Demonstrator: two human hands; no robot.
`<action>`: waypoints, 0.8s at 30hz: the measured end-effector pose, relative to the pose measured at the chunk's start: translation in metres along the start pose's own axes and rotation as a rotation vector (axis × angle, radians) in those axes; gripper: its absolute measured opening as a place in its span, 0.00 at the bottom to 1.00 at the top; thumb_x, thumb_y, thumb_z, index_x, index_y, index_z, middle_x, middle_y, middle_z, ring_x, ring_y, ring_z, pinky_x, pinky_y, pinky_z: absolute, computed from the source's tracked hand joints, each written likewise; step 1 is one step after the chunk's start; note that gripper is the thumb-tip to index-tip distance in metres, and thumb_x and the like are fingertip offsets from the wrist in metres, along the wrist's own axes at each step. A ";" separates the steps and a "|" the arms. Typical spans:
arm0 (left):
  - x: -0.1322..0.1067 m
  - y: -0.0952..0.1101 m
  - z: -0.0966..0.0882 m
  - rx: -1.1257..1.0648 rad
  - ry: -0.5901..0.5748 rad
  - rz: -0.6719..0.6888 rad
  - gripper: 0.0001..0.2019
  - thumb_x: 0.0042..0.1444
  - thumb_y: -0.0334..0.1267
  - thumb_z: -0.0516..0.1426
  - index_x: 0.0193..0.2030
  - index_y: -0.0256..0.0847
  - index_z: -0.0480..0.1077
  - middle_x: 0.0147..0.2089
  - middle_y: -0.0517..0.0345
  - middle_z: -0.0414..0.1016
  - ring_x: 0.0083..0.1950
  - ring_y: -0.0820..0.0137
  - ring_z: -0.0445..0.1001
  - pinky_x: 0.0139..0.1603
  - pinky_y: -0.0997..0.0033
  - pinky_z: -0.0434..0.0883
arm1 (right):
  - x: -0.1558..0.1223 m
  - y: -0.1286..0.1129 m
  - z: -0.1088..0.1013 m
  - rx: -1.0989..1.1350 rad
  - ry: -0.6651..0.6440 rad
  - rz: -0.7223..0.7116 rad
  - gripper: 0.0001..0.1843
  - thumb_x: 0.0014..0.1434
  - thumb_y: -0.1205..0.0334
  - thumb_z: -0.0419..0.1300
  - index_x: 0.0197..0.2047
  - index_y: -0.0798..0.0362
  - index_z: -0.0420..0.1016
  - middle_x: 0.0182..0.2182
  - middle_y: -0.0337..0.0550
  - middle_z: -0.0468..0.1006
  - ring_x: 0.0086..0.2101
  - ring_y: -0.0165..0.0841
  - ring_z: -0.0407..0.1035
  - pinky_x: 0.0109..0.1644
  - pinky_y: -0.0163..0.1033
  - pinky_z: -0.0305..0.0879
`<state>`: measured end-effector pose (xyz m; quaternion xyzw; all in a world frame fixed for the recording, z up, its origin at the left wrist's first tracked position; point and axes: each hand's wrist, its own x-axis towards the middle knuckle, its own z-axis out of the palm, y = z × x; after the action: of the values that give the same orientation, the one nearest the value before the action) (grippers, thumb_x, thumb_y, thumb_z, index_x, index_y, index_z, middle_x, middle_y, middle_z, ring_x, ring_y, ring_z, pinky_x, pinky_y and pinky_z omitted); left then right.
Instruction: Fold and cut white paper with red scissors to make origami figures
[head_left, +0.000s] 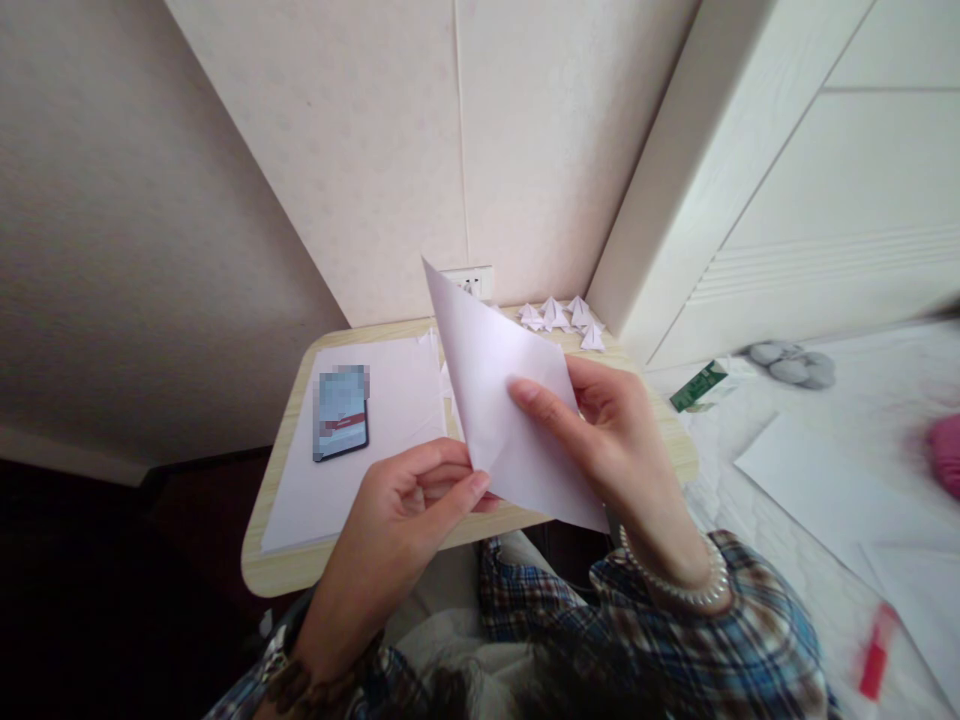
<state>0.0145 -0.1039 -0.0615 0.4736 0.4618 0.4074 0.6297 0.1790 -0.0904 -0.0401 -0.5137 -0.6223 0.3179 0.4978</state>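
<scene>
A folded sheet of white paper is held up over the front of the small table, one pointed corner toward the wall. My left hand pinches its lower left edge between thumb and fingers. On the right side, my right hand grips the sheet, thumb flat on the near face and fingers behind it. Several small folded paper pieces stand at the table's back right. Part of the tabletop behind the raised sheet is hidden.
A phone lies on a stack of white paper on the wood-patterned table. A wall socket is behind. To the right, a bed holds a green and white carton, grey fluffy items, loose paper and a red object.
</scene>
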 end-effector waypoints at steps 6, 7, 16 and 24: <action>0.001 0.004 0.004 0.040 0.085 -0.001 0.03 0.47 0.35 0.65 0.28 0.39 0.76 0.27 0.61 0.81 0.27 0.72 0.79 0.32 0.77 0.76 | -0.002 -0.004 0.001 0.051 0.022 0.027 0.16 0.59 0.55 0.59 0.23 0.53 0.66 0.21 0.35 0.62 0.22 0.26 0.54 0.22 0.33 0.48; 0.001 0.004 0.004 0.055 0.102 0.016 0.03 0.47 0.35 0.65 0.27 0.39 0.75 0.26 0.61 0.81 0.27 0.71 0.79 0.31 0.77 0.76 | -0.003 -0.003 0.001 0.058 0.029 0.032 0.16 0.59 0.55 0.59 0.23 0.53 0.67 0.21 0.35 0.63 0.22 0.26 0.54 0.22 0.33 0.48; 0.001 0.006 -0.003 0.139 0.100 0.068 0.04 0.49 0.33 0.63 0.25 0.40 0.74 0.23 0.64 0.78 0.25 0.74 0.77 0.29 0.79 0.74 | -0.005 0.003 -0.001 0.031 0.005 0.042 0.19 0.57 0.51 0.61 0.20 0.53 0.68 0.20 0.36 0.63 0.23 0.27 0.55 0.22 0.35 0.48; 0.004 0.001 0.003 0.079 0.063 0.033 0.05 0.48 0.37 0.64 0.31 0.39 0.74 0.30 0.59 0.82 0.34 0.70 0.79 0.37 0.76 0.74 | -0.006 0.001 0.001 0.046 0.010 0.003 0.17 0.55 0.54 0.63 0.20 0.53 0.69 0.19 0.36 0.65 0.22 0.27 0.55 0.22 0.35 0.49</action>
<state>0.0181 -0.1002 -0.0606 0.4925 0.4890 0.4140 0.5890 0.1787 -0.0957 -0.0432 -0.5047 -0.6114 0.3305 0.5121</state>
